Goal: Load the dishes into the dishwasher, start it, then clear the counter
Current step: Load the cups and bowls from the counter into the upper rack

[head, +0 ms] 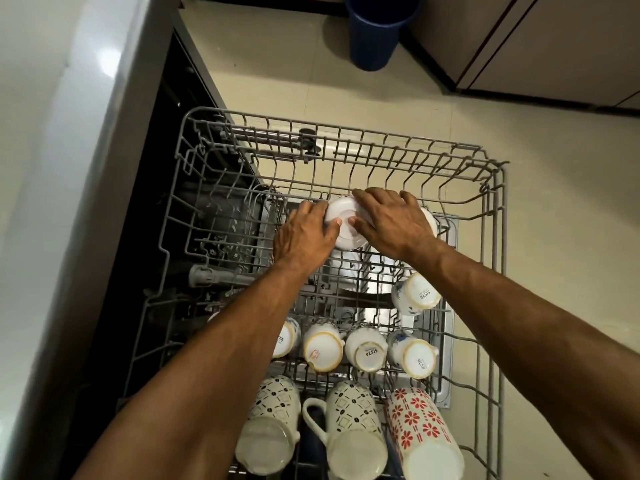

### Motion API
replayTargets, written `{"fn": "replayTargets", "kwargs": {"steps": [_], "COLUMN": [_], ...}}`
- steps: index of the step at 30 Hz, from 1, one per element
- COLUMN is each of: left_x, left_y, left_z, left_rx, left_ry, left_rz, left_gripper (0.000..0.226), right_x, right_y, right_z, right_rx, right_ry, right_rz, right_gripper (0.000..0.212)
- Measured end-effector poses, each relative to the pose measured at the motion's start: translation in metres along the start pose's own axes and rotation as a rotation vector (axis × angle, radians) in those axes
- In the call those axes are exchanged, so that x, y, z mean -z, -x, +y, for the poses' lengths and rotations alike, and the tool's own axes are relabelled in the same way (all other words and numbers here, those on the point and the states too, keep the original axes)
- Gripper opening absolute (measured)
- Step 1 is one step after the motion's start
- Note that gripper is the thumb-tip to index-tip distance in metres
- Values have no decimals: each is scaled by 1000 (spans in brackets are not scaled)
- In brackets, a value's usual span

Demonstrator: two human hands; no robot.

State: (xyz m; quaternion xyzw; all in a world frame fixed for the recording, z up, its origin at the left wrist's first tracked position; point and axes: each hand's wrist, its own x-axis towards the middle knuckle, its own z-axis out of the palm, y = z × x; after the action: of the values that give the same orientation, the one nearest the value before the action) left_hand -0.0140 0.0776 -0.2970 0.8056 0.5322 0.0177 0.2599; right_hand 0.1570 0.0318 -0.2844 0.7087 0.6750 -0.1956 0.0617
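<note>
The grey wire upper rack of the dishwasher is pulled out over the floor. In its far half a white bowl sits upside down, base toward me. My left hand holds its left edge, thumb on the base. My right hand lies over its right side, thumb on the base and fingers spread across the rim. A second white piece shows just past my right hand. Small white cups stand inverted in a row, with one more further right. Three tall patterned mugs lie at the near edge.
The dark dishwasher opening is at the left under a pale counter edge. A blue bin stands on the tiled floor beyond the rack. Cabinet doors fill the upper right. The lower rack and open door show through the wires.
</note>
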Motion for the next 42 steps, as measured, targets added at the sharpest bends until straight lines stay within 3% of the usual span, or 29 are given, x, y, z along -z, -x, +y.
{"fn": "replayTargets", "kwargs": {"steps": [12, 22, 31, 42], "left_x": [76, 201, 279, 301], "left_y": [43, 107, 187, 335], "left_z": [36, 76, 83, 63], "left_rx": [-130, -191, -74, 282], "left_ry": [-216, -378, -383, -409], "left_rz": [-20, 64, 263, 424], "left_gripper": [63, 66, 66, 62], "right_x": [71, 191, 263, 257], "right_y": [62, 122, 175, 238], "right_z": [-12, -62, -113, -194], "right_rx": [-143, -150, 73, 446], "right_ry": [5, -53, -27, -18], "right_rz": [61, 287, 429, 422], "right_gripper": [78, 80, 86, 80]}}
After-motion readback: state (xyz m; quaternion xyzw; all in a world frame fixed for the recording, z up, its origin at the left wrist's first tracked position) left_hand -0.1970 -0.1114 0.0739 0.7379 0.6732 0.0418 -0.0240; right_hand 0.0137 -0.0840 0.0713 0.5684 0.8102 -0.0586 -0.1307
